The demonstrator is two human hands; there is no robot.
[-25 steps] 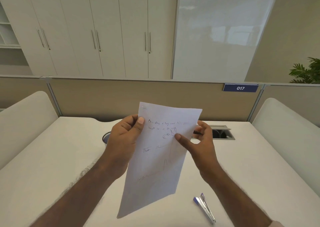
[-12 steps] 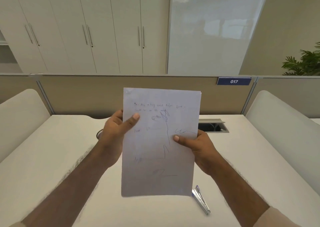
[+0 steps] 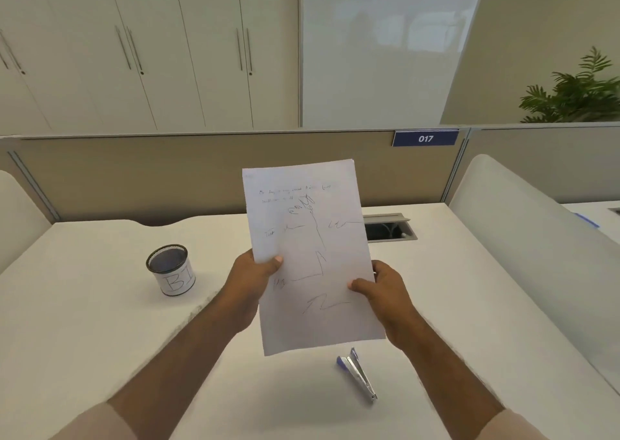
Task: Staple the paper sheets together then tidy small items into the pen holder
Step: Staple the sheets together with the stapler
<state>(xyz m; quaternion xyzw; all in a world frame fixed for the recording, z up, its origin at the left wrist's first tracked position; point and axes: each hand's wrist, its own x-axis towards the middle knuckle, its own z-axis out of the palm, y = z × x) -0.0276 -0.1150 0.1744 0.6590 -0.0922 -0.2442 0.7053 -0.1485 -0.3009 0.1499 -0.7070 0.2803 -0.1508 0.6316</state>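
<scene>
While both hands grip the paper sheets [image 3: 312,255] above the middle of the desk [image 3: 84,322], the pages stand nearly upright, tilted a little to the left, with handwriting and scribbles facing the camera. The left hand [image 3: 250,288] pinches the left edge of the sheets, its thumb pressed on the front. The right hand [image 3: 385,297] clamps the right edge lower down, thumb likewise on the front and fingers behind. At the top edge the sheets look slightly offset from one another.

Just below the bottom edge of the paper, toward the near edge of the desk, a stapler [image 3: 357,376] with blue ends lies on the white surface, apart from both hands. Well to the left, a mesh pen holder [image 3: 171,270] with a white label stands upright on the left part of the desk. Near the far edge, right of the sheets, a cable hatch [image 3: 391,228] sits open. A blue sign [image 3: 425,138] reading 017 hangs on the divider behind.
</scene>
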